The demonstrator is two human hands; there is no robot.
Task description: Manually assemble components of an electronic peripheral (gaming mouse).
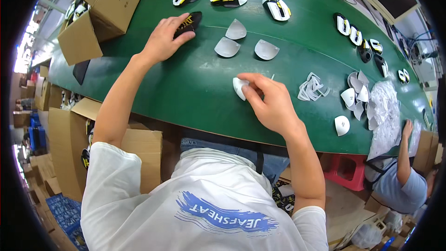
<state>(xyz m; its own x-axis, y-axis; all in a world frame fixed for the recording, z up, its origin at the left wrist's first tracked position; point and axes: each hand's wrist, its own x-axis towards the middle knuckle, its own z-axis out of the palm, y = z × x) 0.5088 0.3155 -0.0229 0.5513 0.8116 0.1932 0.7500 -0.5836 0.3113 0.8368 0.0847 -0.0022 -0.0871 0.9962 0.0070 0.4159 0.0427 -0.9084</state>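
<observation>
- Our L hand [165,39] is over at upper L of the glossy green tabletop [200,97], fingers on a black rounded piece w/ yellow markings [191,22], thumb at its near side; can't tell if we're gripping it or just resting on it.
- Our R hand [270,102] pinches a small white curved plastic shell [239,88] btwn thumb & index finger, nr the middle of the table; can't tell if the shell touches the surface.
- Just beyond it: three pale grey curved plastic shells [266,50], loosely grouped.
- Farther back: three white, black & yellow computer mice [277,8] in a spaced row.
- R of our R hand: loose pile of thin whitish plastic frames [313,87], then a heap of white & grey shells [357,88] beside a crumpled clear plastic bag [384,123].
- Far L: open brown cardboard box [114,7].
</observation>
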